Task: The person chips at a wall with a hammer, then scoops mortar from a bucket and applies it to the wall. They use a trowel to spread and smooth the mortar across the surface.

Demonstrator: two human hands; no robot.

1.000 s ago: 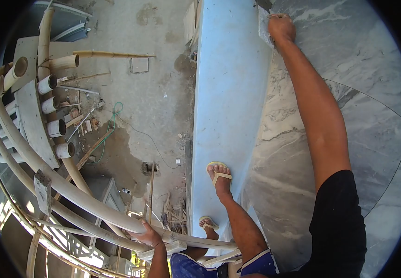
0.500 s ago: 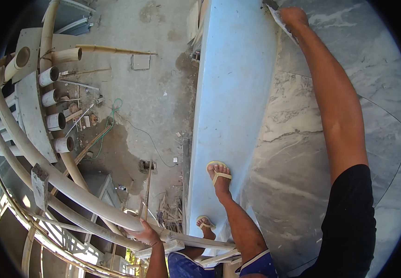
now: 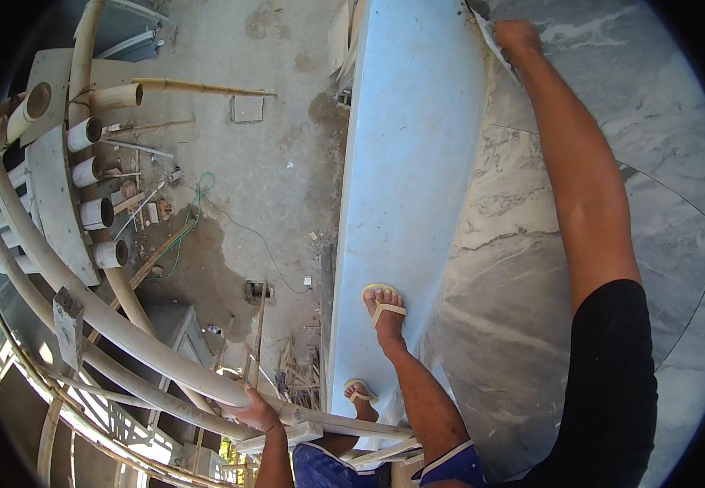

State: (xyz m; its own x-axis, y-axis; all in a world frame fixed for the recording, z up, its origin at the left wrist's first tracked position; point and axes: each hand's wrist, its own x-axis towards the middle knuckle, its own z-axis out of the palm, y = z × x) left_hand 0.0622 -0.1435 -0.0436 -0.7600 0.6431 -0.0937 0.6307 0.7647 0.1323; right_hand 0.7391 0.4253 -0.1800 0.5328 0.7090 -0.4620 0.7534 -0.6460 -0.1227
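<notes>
My left hand [image 3: 258,412] is wrapped round a thick bamboo pole [image 3: 169,355] at the lower middle. At the top right, my right hand [image 3: 517,39] is closed at the end of my stretched-out arm. It grips a thin, pale, flat piece [image 3: 491,39] with a dark end, whose exact kind I cannot tell. That piece lies along the edge where the grey-veined marble wall [image 3: 499,317] meets the light blue ledge [image 3: 405,163]. My feet, in pale flip-flops [image 3: 383,294], are planted on the ledge.
Bamboo scaffolding with a plank [image 3: 58,199] rises on the left. Far below lies a concrete floor [image 3: 275,195] with a green hose [image 3: 198,213], a thin cable and scattered wood scraps. The ledge drops off along its left side.
My right arm has swung slightly to the left, and the pale piece has shifted a little along the wall's edge. My left hand keeps its hold on the pole.
</notes>
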